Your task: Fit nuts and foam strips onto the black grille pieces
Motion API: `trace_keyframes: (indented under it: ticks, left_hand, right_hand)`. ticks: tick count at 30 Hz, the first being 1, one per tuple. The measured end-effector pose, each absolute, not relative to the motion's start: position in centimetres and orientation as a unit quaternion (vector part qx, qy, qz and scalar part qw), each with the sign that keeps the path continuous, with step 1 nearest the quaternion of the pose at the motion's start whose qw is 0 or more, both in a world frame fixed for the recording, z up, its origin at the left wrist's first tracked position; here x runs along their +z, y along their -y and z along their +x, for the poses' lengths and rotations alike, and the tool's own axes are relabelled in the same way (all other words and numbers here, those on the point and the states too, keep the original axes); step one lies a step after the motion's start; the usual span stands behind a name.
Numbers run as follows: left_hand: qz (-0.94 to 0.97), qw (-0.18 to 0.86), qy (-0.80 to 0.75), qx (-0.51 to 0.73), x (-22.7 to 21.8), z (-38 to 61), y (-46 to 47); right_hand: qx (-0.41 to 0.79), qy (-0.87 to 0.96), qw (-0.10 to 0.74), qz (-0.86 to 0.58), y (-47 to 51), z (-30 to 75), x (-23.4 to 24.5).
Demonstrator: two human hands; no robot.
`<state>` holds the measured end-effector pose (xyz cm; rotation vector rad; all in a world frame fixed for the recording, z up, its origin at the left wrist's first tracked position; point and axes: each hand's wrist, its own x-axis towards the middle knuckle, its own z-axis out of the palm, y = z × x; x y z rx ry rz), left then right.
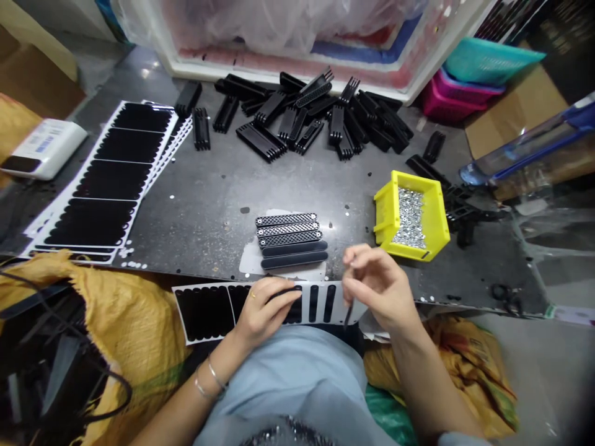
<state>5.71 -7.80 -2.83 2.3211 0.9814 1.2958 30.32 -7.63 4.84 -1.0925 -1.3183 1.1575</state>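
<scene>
Across my lap lies a white sheet of black adhesive strips (201, 313), with a few single strips left at its right part. My left hand (263, 310) rests over the sheet's middle, fingers bent together and gripping it. Just off the sheet's right end, my right hand (379, 285) pinches a dark thin strip (348, 314) that hangs down from its fingers. In front of both hands, a row of narrow black bars (290, 229) lies at the table edge. The farther ones show a lattice face with metal ends; the two nearest have smooth faces (294, 259).
A yellow bin (434, 217) of small metal parts stands to the right. Many black slotted pieces (302, 114) are heaped at the back. More strip sheets (111, 179) lie left, beside a white box (44, 148). A yellow sack (144, 328) stands front left.
</scene>
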Motion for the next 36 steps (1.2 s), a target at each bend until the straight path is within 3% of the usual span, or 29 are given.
trace_keyframes:
  ticks: [4, 9, 14, 25, 31, 36]
  left_hand:
    - [0.739, 0.139, -0.481, 0.45, 0.3, 4.1, 5.3]
    - [0.671, 0.231, -0.611, 0.35, 1.1, 2.4, 1.5]
    - [0.638, 0.294, -0.615, 0.358, 0.5, 2.7, 0.9]
    - [0.632, 0.309, -0.619, 0.349, 0.4, 3.0, -0.1]
    - [0.64, 0.312, -0.611, 0.348, 0.2, 2.6, -0.3]
    - [0.645, 0.303, -0.612, 0.342, -0.2, 2.2, -0.6]
  right_hand:
    - [0.284, 0.728, 0.398, -0.481, 2.1, 27.5, 4.4]
    - [0.227, 0.831, 0.333, -0.383, -1.8, 24.2, 2.3]
    - [0.241, 0.841, 0.325, -0.358, -2.7, 23.7, 2.3]
    - [0.241, 0.841, 0.28, -0.395, -2.2, 24.7, 3.4]
    - [0.333, 0.735, 0.322, -0.494, -1.4, 29.7, 3.9]
    - [0.351, 0.735, 0.337, -0.472, -1.8, 30.3, 3.1]
